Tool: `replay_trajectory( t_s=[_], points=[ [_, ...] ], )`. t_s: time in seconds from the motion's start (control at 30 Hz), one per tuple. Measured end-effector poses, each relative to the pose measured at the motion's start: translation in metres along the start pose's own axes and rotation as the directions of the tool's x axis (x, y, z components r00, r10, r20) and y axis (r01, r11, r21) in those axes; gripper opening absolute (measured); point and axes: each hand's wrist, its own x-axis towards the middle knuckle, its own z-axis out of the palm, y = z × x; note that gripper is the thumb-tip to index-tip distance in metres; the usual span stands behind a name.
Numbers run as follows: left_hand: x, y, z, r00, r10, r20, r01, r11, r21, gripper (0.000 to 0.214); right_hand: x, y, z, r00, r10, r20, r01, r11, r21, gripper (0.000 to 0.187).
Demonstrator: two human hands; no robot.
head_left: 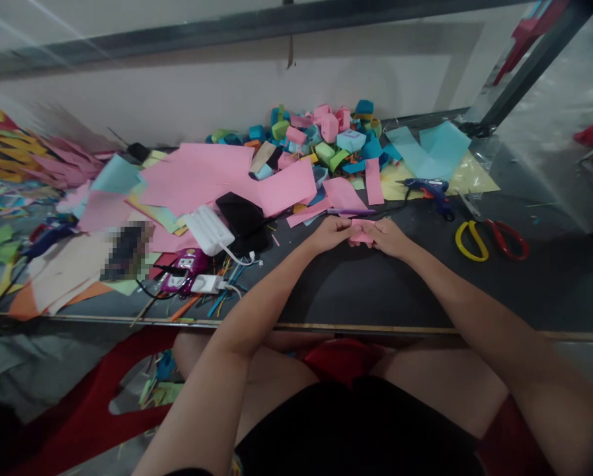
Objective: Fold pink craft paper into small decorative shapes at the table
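A small piece of pink paper [361,229] is held between both hands over the dark tabletop. My left hand [332,234] pinches its left side, while the fingers of my right hand [386,237] close on its right side. The fingers partly cover the paper, so any fold in it is hard to make out. Just beyond the hands lie loose pink paper pieces, among them a narrow strip [374,181] and a curled sheet [344,196]. A blue glue gun [429,189] rests to the right, beyond my right hand.
Scissors with one yellow and one red handle [494,239] lie at the right. Behind stands a heap of small folded paper shapes [328,129]. Pink sheets [201,175], a white power bank [209,229], a purple power strip [184,271] and cables spread across the left.
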Motion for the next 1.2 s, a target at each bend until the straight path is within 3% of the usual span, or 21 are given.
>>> replay_trajectory(
  t_s=[0.2,0.4,0.6,0.9,1.07,1.2],
  points=[
    [0.0,-0.001,0.003,0.996,0.086,-0.024,-0.086,0.996,0.019,0.058,0.001,0.001,0.004,0.998,0.056,-0.041,-0.045,0.973,0.227,0.064],
    [0.0,-0.002,0.006,0.986,0.044,-0.161,-0.04,0.999,0.028,0.064,0.003,0.0,0.001,1.0,-0.002,-0.012,0.005,0.968,0.25,0.059],
    [0.0,-0.004,0.006,0.989,0.045,-0.141,-0.024,0.989,0.148,0.058,0.004,0.003,0.004,0.999,0.049,-0.019,-0.042,0.963,0.268,0.057],
    [-0.002,0.001,0.012,0.969,0.11,-0.221,-0.061,0.974,0.218,0.047,0.003,0.007,-0.002,0.999,-0.011,-0.03,0.015,0.99,0.141,0.057],
    [-0.002,-0.004,0.009,0.983,0.072,-0.17,-0.037,0.979,0.199,0.043,0.002,0.004,-0.002,0.994,-0.105,0.015,0.105,0.994,0.044,0.06],
    [0.0,-0.008,0.007,0.984,0.082,-0.155,-0.057,0.985,0.162,0.041,0.001,0.003,-0.002,0.992,-0.122,-0.013,0.122,0.993,-0.004,0.062]
  ],
)
